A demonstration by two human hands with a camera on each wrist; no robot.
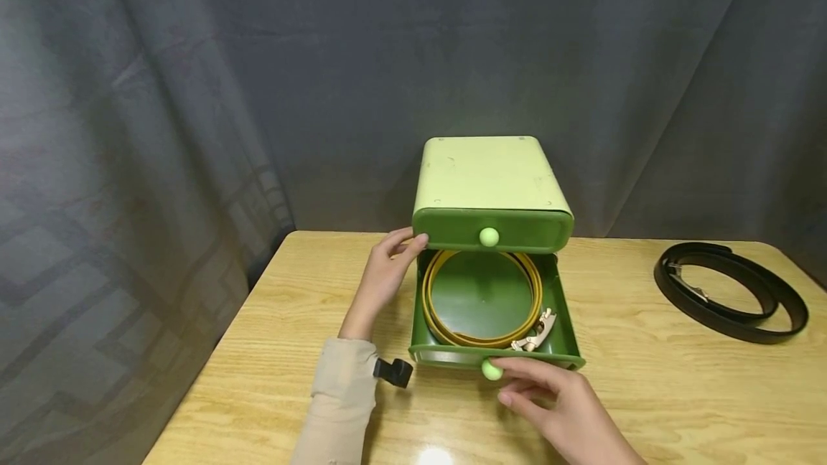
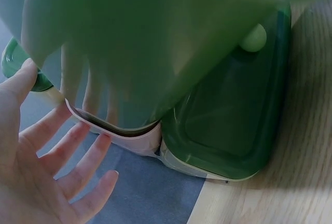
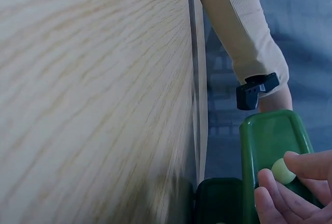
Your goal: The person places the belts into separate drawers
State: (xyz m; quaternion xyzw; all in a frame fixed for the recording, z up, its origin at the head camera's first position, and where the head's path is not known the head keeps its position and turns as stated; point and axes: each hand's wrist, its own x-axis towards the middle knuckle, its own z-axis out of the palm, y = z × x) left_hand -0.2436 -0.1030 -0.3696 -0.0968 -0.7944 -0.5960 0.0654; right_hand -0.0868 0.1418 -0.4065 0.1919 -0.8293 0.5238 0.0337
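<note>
My right hand [image 1: 555, 397] pinches the pale green round knob [image 1: 491, 369] of the open green plastic drawer [image 1: 568, 336]; my left hand [image 1: 384, 275], fingers straight, steadies the cabinet's [image 1: 491, 178] left edge.

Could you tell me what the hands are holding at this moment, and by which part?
The right hand pinches the open lower drawer by its pale knob. The left hand rests flat against the cabinet, gripping nothing.
</note>
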